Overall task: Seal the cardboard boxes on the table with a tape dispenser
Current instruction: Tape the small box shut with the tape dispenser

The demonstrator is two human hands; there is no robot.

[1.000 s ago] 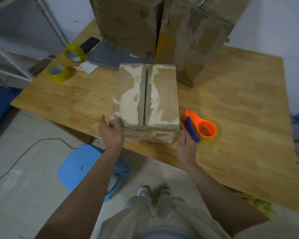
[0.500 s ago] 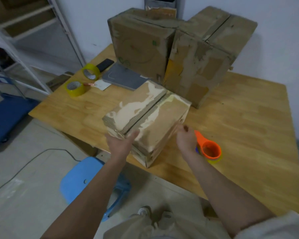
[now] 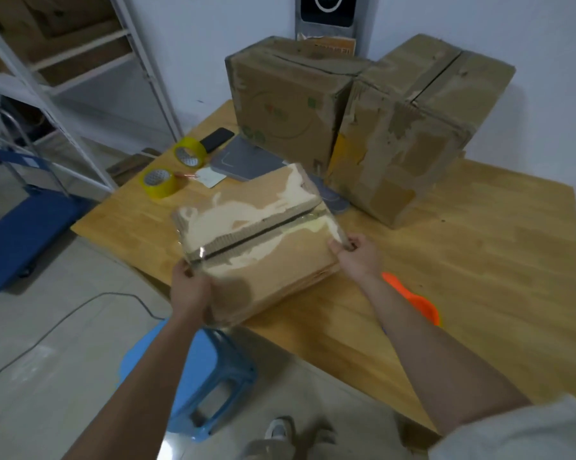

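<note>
A small worn cardboard box (image 3: 263, 240) is held tilted above the table's near edge, its top seam running from lower left to upper right. My left hand (image 3: 190, 290) grips its near left corner. My right hand (image 3: 356, 257) grips its right end. The orange tape dispenser (image 3: 416, 303) lies on the wooden table (image 3: 479, 260) just behind my right forearm, partly hidden by it. Two large cardboard boxes (image 3: 286, 104) (image 3: 413, 134) stand side by side at the back of the table.
Two yellow tape rolls (image 3: 158, 182) (image 3: 189, 152), a black phone (image 3: 217, 138), a white card (image 3: 210, 176) and a grey flat device (image 3: 246, 161) lie at the table's back left. A blue stool (image 3: 207, 376) stands below the near edge. A white shelf frame (image 3: 64, 88) and a blue cart (image 3: 14, 234) are on the left.
Both hands have taken hold of the small box, lifted it off the table and turned it, so its seam now runs crosswise. The tape dispenser stayed on the table.
</note>
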